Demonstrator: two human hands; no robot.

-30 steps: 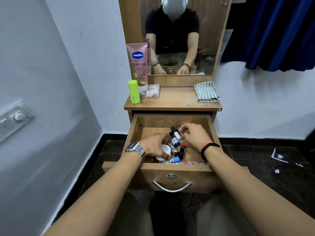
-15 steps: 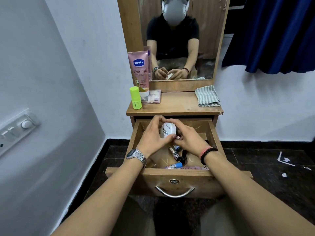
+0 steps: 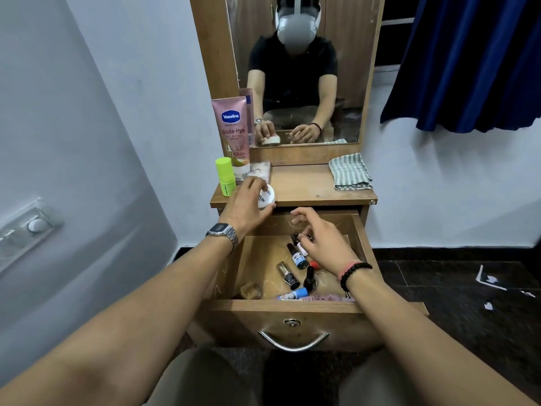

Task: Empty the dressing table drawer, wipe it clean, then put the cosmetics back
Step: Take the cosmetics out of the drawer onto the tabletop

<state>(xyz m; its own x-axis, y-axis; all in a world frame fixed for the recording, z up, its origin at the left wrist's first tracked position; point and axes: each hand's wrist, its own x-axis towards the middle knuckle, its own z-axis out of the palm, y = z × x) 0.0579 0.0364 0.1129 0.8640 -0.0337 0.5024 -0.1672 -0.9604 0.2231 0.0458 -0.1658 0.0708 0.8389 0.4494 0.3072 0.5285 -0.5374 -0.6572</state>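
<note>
Left hand [image 3: 244, 200] is gripping white round jar [image 3: 267, 197] at the worktop [image 3: 307, 189] front edge, while right hand [image 3: 325, 244] is pinching a small bottle [image 3: 301, 248] inside the open drawer [image 3: 292, 315] among remaining cosmetics.

On the table top [image 3: 307, 186]: one pink tube [image 3: 234, 133], one green stick [image 3: 225, 177], one striped cloth [image 3: 349, 171], one white jar [image 3: 267, 197].

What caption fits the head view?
Left hand sets white jar on dresser top; right hand reaches among bottles in open drawer.
</note>
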